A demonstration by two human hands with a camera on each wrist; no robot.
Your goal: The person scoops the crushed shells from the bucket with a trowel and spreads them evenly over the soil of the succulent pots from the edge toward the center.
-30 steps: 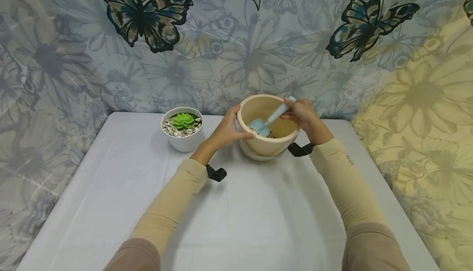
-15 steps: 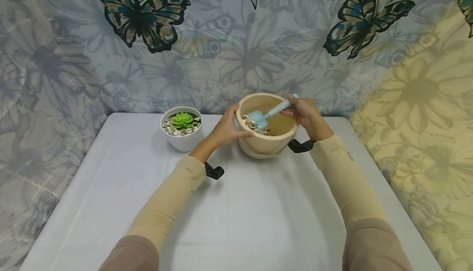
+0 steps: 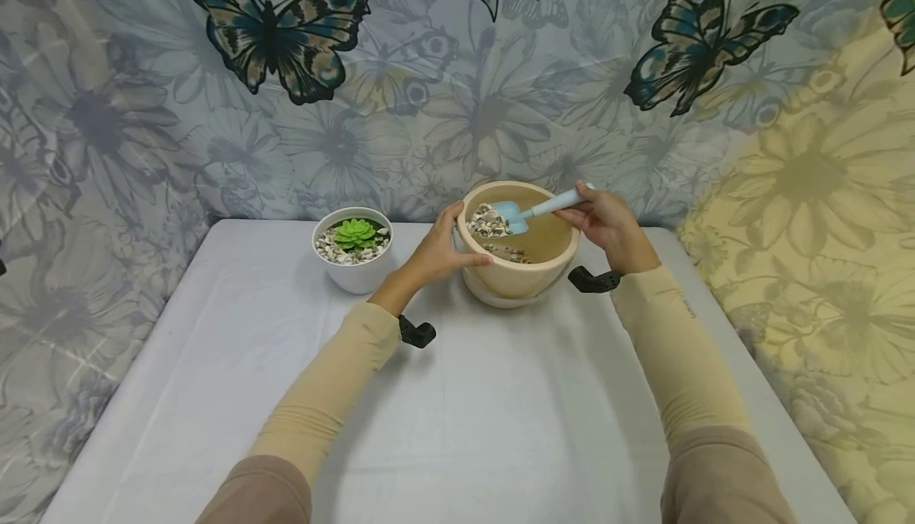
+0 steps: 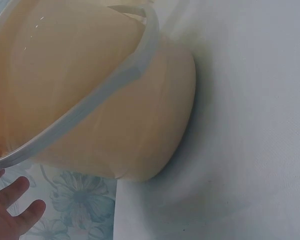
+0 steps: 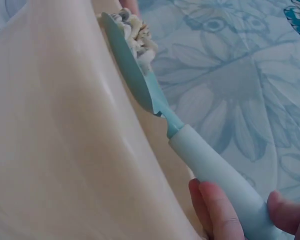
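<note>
A cream bucket [image 3: 525, 279] stands towards the back of the white table, tipped slightly. My left hand [image 3: 438, 249] holds its left side, thumb along the front of the rim and fingers farther back. A grey bail handle [image 4: 97, 102] hangs down its side in the left wrist view. With its fingers and thumb, my right hand [image 3: 608, 226] grips the handle of a light blue hand trowel [image 5: 217, 165]. The trowel's blade is heaped with small pale pebbles [image 5: 136, 37] and lies just inside the bucket's mouth. More pebbles [image 3: 509, 255] lie on the bucket's bottom.
Left of the bucket is a white pot [image 3: 356, 278] with a green succulent [image 3: 355, 233] set in pebbles. A butterfly-and-flower patterned cloth [image 3: 493, 103] hangs close behind the table [image 3: 457, 413].
The trowel has risen from the bucket's bottom with a load of pebbles and turned flatter. My right hand has shifted right and slightly outwards. My left hand stays on the bucket.
</note>
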